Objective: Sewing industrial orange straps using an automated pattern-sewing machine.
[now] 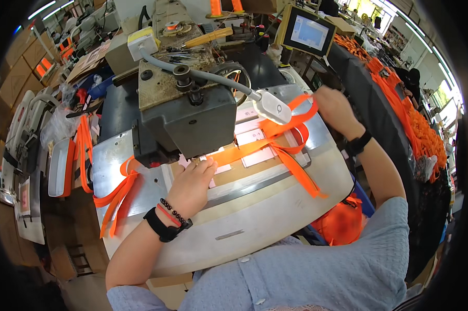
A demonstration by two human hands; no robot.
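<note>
My left hand (188,187) lies on the work plate below the sewing machine head (187,122), its fingers laid flat on the near end of an orange webbing strap (239,152). That strap runs rightward across a jig (258,157) of white and tan pieces. Right of the jig it loops up, and a loose tail hangs over the plate's near side. Raised at the right, my right hand (338,111) is closed on the strap's upper part; its fingertips are partly hidden. A white lamp (274,108) on a grey gooseneck hangs between the hands.
More orange straps (121,194) drape over the plate's left side. A control screen (309,32) stands at the back right. Piled orange webbing (423,129) covers a black-draped table at the right. An orange-and-white tray (62,167) sits at the left; an orange bundle (340,223) is beside my lap.
</note>
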